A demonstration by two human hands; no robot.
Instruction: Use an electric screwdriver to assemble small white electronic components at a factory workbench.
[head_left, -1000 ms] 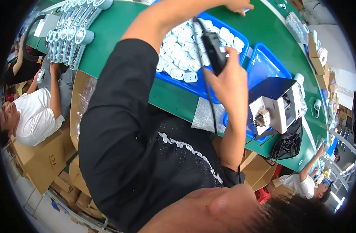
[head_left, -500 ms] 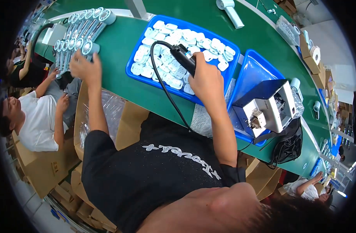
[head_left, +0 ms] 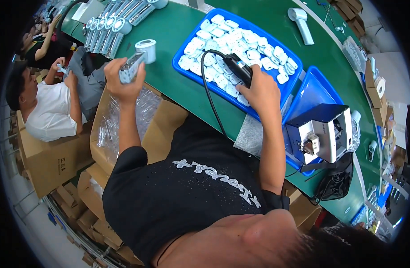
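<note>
My left hand [head_left: 123, 87] grips a pale blue handheld fan [head_left: 145, 53] by its handle, raised above the bench edge with its round head pointing up and to the right. In my right hand [head_left: 265, 94] is a black corded electric screwdriver [head_left: 239, 68], held over a blue tray [head_left: 179, 69]. Its tip is hidden behind my fingers. Many small white rounded plastic covers [head_left: 220, 42] fill that tray. Rows of similar fans [head_left: 102, 33] lie on the bench beyond my left hand.
A second blue tray [head_left: 307, 91] carries a white-and-black boxy machine [head_left: 319, 134] at right. A lone fan [head_left: 302, 27] lies further back. Below the bench edge, a carton [head_left: 165, 127] contains clear plastic pieces [head_left: 113, 120]. A co-worker [head_left: 57, 111] sits at left, holding a small part.
My left hand has taken a fan from the rows and brought it to the right. My right hand keeps the screwdriver over the tray. The whole view has shifted.
</note>
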